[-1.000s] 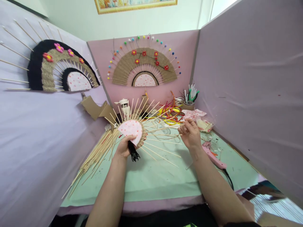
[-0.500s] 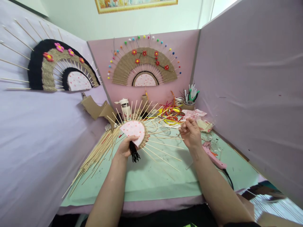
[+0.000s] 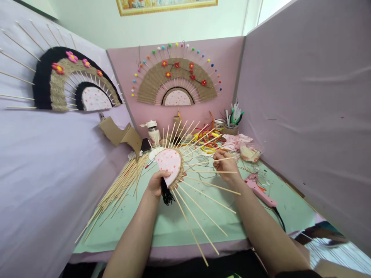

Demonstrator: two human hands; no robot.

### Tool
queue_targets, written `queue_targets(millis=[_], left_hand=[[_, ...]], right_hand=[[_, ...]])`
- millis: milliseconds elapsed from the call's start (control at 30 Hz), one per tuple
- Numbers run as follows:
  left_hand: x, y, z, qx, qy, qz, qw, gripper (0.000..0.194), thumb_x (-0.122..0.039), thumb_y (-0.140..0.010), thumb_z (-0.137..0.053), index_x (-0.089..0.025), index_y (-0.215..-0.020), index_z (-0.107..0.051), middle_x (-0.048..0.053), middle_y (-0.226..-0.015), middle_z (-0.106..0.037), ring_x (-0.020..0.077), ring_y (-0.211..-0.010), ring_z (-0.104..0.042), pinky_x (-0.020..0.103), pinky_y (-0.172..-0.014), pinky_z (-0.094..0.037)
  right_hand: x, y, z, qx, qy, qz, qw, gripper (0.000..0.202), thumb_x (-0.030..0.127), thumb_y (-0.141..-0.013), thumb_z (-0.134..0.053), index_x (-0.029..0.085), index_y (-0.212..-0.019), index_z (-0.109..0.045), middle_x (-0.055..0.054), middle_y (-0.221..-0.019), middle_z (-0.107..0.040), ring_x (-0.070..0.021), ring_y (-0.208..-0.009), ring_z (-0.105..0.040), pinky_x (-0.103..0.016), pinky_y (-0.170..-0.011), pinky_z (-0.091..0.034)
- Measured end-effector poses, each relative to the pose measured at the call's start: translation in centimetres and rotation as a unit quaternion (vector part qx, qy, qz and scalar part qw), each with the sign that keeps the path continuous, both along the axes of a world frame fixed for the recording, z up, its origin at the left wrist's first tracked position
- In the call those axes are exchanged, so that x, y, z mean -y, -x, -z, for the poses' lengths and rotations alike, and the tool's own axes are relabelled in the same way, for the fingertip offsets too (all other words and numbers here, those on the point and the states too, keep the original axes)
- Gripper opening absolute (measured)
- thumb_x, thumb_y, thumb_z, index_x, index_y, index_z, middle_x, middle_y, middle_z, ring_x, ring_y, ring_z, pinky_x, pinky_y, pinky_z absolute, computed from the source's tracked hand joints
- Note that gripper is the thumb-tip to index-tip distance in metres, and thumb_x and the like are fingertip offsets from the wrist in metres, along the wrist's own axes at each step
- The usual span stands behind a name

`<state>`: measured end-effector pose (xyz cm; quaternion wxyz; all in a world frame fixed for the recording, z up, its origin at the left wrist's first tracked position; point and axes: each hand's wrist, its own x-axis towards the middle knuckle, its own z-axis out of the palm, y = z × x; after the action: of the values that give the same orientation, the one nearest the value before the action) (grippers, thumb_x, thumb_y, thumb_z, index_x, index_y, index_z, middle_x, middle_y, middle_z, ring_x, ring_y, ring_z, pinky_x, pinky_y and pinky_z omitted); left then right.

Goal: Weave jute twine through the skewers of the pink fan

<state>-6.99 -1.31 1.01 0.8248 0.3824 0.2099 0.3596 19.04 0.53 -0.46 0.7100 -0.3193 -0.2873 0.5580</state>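
My left hand (image 3: 158, 183) grips a half-round fan base (image 3: 169, 161) covered in white cloth with pink dots, thumb on its face. Thin wooden sticks (image 3: 207, 190) radiate from its curved edge, where a band of tan twine (image 3: 181, 164) is woven. A black yarn tassel (image 3: 167, 193) hangs by my left thumb. To the right of the base, my right hand (image 3: 226, 166) is closed in a pinch among the stick ends. A thin strand of twine appears to run to its fingers, which partly hide it.
Loose sticks (image 3: 121, 187) lie along the left side. A pink glue gun (image 3: 261, 192) rests at right. Behind are a white bottle (image 3: 154, 133), coloured pipe cleaners (image 3: 207, 141) and a pot of tools (image 3: 231, 129). Finished fans (image 3: 177, 83) hang on the partitions.
The fan base has shifted slightly right and turned, its lower sticks now pointing toward me. My right hand has moved left, closer to the base, still pinched.
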Motion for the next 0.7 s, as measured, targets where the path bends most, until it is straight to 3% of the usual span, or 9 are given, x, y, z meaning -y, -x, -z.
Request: queue_targets(millis=[133, 400, 567, 700], left_hand=[[0.6, -0.5, -0.2, 0.011, 0.004, 0.031, 0.999, 0.045, -0.015, -0.062, -0.051, -0.003, -0.105, -0.056, 0.018, -0.092, -0.067, 0.0205, -0.071, -0.066, 0.022, -0.047, -0.051], [3.3, -1.9, 0.1, 0.021, 0.058, 0.112, 0.992, 0.043, -0.014, -0.059, -0.054, -0.004, -0.100, -0.058, 0.017, -0.086, -0.068, 0.0238, -0.071, -0.066, 0.026, -0.047, -0.051], [5.3, -3.3, 1.4, 0.004, 0.107, 0.083, 0.991, 0.051, -0.014, -0.063, -0.052, -0.006, -0.114, -0.053, 0.017, -0.092, -0.068, 0.0260, -0.084, -0.065, 0.029, -0.057, -0.051], [6.5, -2.7, 2.3, 0.018, 0.134, 0.048, 0.990, 0.049, -0.014, -0.066, -0.052, -0.007, -0.114, -0.055, 0.016, -0.094, -0.068, 0.0246, -0.087, -0.064, 0.028, -0.061, -0.051]], right_hand=[[-0.4, 0.4, 0.4, 0.042, -0.021, 0.023, 0.999, 0.028, 0.026, -0.056, -0.074, 0.018, -0.073, -0.052, 0.005, -0.055, -0.055, -0.0028, -0.041, -0.039, -0.014, -0.037, -0.028], [-2.1, 2.8, 0.4, 0.134, -0.034, 0.051, 0.989, 0.023, 0.029, -0.061, -0.071, 0.021, -0.072, -0.052, 0.004, -0.054, -0.056, -0.0062, -0.042, -0.039, -0.021, -0.039, -0.027], [-3.7, 4.7, 0.5, 0.148, -0.024, 0.038, 0.988, 0.023, 0.028, -0.061, -0.072, 0.021, -0.073, -0.053, 0.005, -0.052, -0.055, -0.0059, -0.042, -0.039, -0.021, -0.041, -0.029], [-4.3, 5.8, 0.9, 0.152, -0.009, 0.000, 0.988, 0.025, 0.030, -0.057, -0.074, 0.020, -0.069, -0.054, 0.004, -0.049, -0.054, -0.0059, -0.040, -0.039, -0.020, -0.039, -0.026]])
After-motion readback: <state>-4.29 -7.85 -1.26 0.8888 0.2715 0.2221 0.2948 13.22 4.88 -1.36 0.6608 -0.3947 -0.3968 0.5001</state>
